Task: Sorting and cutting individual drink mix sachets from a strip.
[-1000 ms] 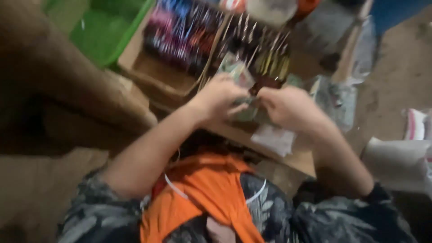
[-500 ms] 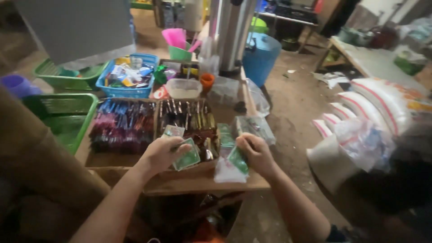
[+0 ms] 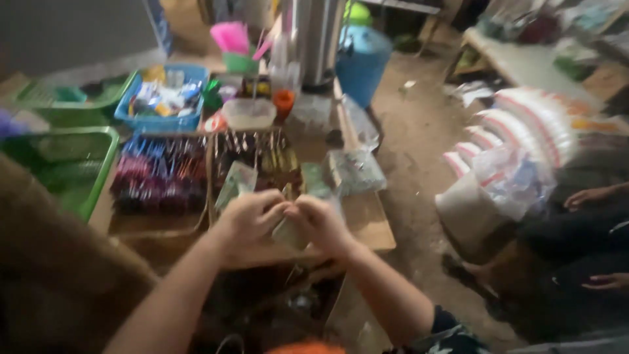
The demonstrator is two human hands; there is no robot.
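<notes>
Both hands meet over the front edge of the desk (image 3: 370, 226) — the left hand (image 3: 249, 219) and right hand (image 3: 321, 223) are closed together on a small greenish packet (image 3: 288, 234), fingertips touching. Another packet (image 3: 237, 183) stands tilted just behind the left hand, beside a box (image 3: 196, 219) of dark red and blue items. Farther back sit a blue basket (image 3: 160, 121), a green basket (image 3: 98, 167) at the left and a clear tub (image 3: 249, 113) — another person's hand (image 3: 590, 196) shows at the right, well apart.
</notes>
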